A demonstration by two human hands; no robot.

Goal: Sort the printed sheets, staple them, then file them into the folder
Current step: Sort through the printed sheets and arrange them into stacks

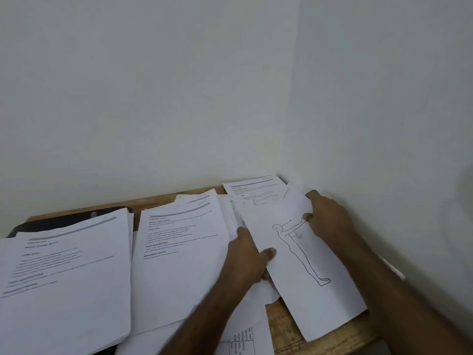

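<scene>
Sheet with figure drawing [302, 254] is pinched at both edges by left hand [249, 257] and right hand [327, 216], above counter [284, 326] beside stacks; should be kept flat, matched to correct pile.

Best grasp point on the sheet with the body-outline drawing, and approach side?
Probably its two long edges: the left hand pinches the near-left edge of the figure sheet, the right hand the far-right. Its lower corner overhangs the table, so fingers can get underneath.
</scene>
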